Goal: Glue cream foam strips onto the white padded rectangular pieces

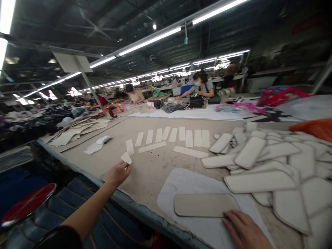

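My left hand (119, 174) reaches over the table and pinches the near end of a small white rounded strip (126, 158). That strip lies at the left end of a curved row of similar white strips (149, 136). My right hand (246, 228) has its fingers stretched out, the fingertips touching the lower right edge of a beige oblong panel with rounded corners (202, 205). The panel lies flat on a white cloth (181, 181). To its right rises a loose pile of similar pale panels with dark edges (259, 181).
A few white pieces (94, 147) lie left of the row, with flat beige sheets (75, 129) stacked beyond. Orange fabric (313, 128) sits behind the panel pile. A red round stool (28, 204) stands below the table edge. Co-workers (203, 88) sit at tables further back.
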